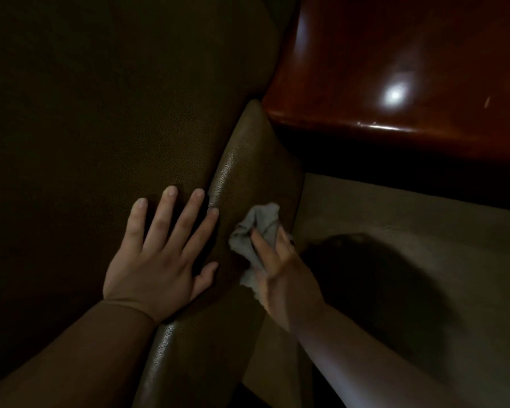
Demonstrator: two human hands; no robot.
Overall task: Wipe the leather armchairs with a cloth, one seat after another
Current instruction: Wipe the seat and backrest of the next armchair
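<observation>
Here: cloth applied to the armchair's padded arm.
The left hand [159, 260] lies flat on the dark leather armchair [100, 113], fingers spread wide. The right hand [277, 260] grips a crumpled grey cloth [259, 222] against the armrest [248, 160], beside a glossy wooden table [395, 54] and carpeted floor [424, 231].

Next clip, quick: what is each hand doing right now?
Left hand: open, fingers spread flat on the leather armchair.
Right hand: grips the grey cloth against the armchair's edge.
</observation>
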